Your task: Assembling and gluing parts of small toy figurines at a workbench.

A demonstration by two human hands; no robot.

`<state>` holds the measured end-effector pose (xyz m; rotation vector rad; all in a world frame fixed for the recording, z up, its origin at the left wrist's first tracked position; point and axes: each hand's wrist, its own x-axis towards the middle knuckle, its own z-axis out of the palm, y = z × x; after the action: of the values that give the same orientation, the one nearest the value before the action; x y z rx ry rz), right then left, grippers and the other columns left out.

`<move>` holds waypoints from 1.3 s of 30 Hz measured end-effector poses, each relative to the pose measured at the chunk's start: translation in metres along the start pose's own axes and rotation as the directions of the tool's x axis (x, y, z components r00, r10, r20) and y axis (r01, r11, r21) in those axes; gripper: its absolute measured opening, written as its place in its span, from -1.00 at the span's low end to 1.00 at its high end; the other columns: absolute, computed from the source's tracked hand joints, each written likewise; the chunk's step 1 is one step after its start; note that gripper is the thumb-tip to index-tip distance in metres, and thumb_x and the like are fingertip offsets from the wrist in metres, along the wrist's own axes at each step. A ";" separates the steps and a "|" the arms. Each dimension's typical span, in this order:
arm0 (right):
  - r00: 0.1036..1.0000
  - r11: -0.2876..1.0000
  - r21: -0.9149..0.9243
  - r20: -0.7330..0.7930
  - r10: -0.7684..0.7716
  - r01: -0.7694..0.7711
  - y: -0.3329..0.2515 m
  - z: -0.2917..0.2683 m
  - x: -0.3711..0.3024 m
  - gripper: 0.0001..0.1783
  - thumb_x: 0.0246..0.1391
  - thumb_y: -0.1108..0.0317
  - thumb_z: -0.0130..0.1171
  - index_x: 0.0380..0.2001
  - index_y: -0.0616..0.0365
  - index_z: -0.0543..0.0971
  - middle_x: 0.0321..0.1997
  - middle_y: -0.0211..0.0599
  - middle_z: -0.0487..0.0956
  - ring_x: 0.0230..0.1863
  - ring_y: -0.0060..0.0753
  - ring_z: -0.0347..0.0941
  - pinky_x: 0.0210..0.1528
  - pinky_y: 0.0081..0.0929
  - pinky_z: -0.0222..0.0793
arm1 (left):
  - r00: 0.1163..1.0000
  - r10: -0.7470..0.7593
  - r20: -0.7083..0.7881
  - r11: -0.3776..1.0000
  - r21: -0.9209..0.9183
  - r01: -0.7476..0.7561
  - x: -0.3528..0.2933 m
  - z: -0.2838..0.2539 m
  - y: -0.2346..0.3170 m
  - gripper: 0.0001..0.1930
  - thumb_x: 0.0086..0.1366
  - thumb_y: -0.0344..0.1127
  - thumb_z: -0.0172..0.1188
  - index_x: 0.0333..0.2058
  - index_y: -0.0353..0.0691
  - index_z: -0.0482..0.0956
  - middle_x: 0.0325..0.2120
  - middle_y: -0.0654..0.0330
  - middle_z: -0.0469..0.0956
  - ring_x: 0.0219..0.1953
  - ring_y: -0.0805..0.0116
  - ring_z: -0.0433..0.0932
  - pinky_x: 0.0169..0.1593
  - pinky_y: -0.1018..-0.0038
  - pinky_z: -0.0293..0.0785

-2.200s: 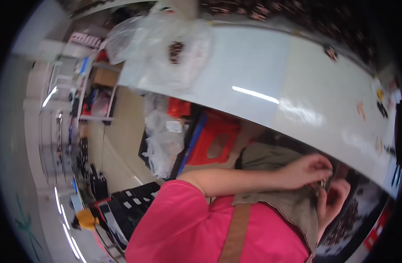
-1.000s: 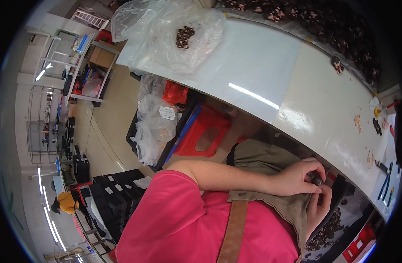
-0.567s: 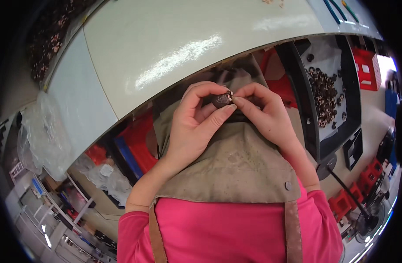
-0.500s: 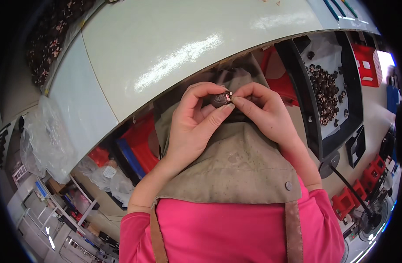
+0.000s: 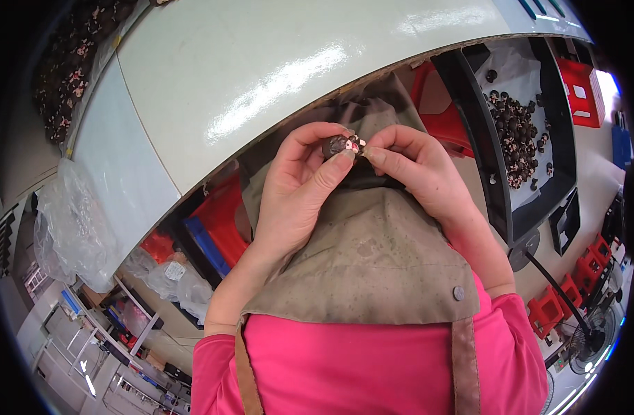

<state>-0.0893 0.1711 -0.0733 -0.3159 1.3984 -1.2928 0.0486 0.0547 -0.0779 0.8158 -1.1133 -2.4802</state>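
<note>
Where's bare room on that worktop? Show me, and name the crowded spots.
Bare: the middle of the pale worktop, between the dark heap at upper left and the tools at upper right. Crowded: that heap's corner, the left end under the plastic bag, and the black tray alongside, where small dark pieces cluster.

Dark-brown piece (image 5: 336,145) with white and pink patches, olive-brown apron (image 5: 362,256), plain pink shirt (image 5: 348,366)
</note>
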 end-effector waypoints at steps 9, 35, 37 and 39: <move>0.990 0.980 -0.151 -0.047 -0.136 0.128 0.013 0.009 -0.005 -0.89 0.09 0.45 0.16 -0.31 0.25 0.50 -0.34 -0.48 0.51 -0.25 -0.72 0.39 -0.15 -0.72 0.29 | 1.000 -0.011 0.007 1.000 -0.021 0.011 -0.006 -0.007 0.000 -0.65 0.27 -0.44 0.13 0.02 -0.29 0.35 -0.11 0.20 0.45 -0.06 0.52 0.43 0.06 0.59 0.36; 0.631 0.710 -0.463 -0.343 -0.696 0.531 -0.080 -0.101 0.006 -0.79 0.14 0.46 0.10 -0.13 0.21 0.47 -0.23 -0.45 0.49 -0.22 -0.66 0.39 -0.12 -0.69 0.31 | 0.966 -0.106 0.235 0.988 -0.082 0.129 0.010 0.013 0.001 -0.27 0.21 -0.61 0.07 0.30 -0.16 -0.04 0.00 0.13 0.32 -0.11 0.44 0.43 -0.02 0.53 0.38; 0.537 0.628 -0.544 -0.342 -0.771 0.556 -0.100 -0.105 0.008 -0.73 0.16 0.43 0.08 -0.07 0.23 0.43 -0.12 -0.36 0.46 -0.09 -0.60 0.36 -0.04 -0.64 0.27 | 0.969 -0.087 0.230 0.993 -0.054 0.102 0.006 0.013 0.002 -0.27 0.21 -0.65 0.06 0.31 -0.15 -0.04 -0.03 0.15 0.33 -0.12 0.48 0.42 -0.01 0.55 0.37; 0.426 0.545 -0.639 -0.350 -0.834 0.543 -0.117 -0.107 0.014 -0.69 0.16 0.40 0.07 -0.03 0.25 0.40 -0.07 -0.31 0.44 -0.04 -0.55 0.34 0.03 -0.60 0.23 | 0.970 -0.073 0.232 0.995 -0.055 0.088 0.006 0.012 0.008 -0.27 0.19 -0.63 0.08 0.30 -0.14 0.00 -0.06 0.13 0.35 -0.17 0.47 0.43 -0.06 0.54 0.40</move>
<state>-0.2371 0.1716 -0.0132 -0.9572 2.3107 -1.8843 0.0366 0.0540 -0.0679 0.5768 -1.0853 -2.7181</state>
